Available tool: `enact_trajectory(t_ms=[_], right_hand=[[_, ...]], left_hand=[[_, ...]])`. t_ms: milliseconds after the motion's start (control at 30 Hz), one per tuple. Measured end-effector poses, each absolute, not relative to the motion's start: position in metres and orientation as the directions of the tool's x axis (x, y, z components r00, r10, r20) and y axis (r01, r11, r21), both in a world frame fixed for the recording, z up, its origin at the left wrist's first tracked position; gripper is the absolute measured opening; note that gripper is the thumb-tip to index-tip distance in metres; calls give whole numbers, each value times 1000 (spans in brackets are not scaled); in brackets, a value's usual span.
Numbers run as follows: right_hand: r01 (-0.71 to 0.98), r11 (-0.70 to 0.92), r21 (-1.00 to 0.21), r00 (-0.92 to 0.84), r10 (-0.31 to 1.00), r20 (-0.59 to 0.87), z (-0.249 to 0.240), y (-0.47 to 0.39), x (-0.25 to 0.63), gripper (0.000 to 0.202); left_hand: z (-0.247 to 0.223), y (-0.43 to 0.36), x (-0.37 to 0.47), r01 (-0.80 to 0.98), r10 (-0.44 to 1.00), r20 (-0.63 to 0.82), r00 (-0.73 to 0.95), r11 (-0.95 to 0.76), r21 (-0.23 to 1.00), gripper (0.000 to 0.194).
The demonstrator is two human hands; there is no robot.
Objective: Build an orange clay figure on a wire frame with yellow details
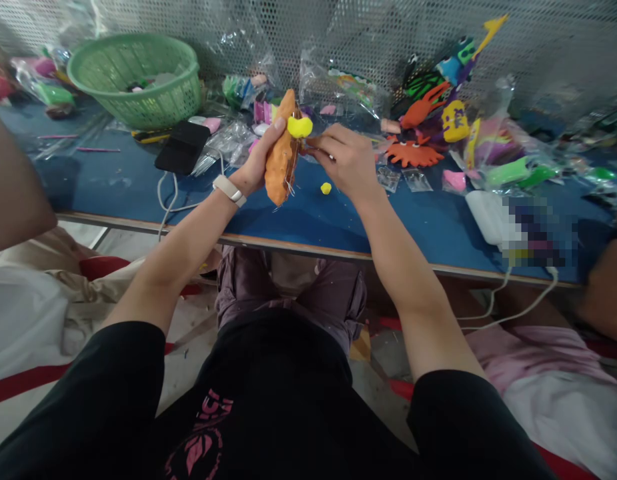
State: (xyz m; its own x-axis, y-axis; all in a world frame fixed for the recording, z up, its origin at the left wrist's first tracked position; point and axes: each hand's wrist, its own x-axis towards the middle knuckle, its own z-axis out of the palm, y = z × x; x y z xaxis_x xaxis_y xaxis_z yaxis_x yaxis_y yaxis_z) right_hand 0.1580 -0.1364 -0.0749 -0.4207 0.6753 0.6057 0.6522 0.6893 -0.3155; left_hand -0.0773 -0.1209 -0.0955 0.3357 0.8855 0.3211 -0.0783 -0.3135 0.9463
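Note:
My left hand (264, 155) is wrapped round a long, bumpy orange clay piece (278, 175), held upright above the table's front part. A bright yellow clay lump (300, 127) sits against its upper right side, and thin wire-like strands stick out along the right edge. My right hand (344, 157) is close beside that edge, thumb and fingers pinched together. What lies between those fingertips is too small to make out. A small yellow clay ball (326, 189) rests on the blue table (308, 223) below my hands.
A green basket (138, 107) stands at the back left, near a black phone (182, 148) with a cable. Orange clay figures (414, 153), bagged clay and a white device (488, 217) lie to the right. A perforated metal panel (278, 33) rises behind. People sit on both sides.

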Motion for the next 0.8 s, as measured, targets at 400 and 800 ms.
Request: enact_trajectory(t_ms=[400, 800], right_hand=[[587, 603, -540, -159, 740, 653, -93, -127, 123, 52], [367, 551, -749, -99, 824, 558, -95, -121, 127, 72]], left_hand=[[-101, -115, -83, -49, 861, 428, 276, -432, 901, 72], [-101, -112, -91, 18, 846, 449, 287, -474, 881, 73]])
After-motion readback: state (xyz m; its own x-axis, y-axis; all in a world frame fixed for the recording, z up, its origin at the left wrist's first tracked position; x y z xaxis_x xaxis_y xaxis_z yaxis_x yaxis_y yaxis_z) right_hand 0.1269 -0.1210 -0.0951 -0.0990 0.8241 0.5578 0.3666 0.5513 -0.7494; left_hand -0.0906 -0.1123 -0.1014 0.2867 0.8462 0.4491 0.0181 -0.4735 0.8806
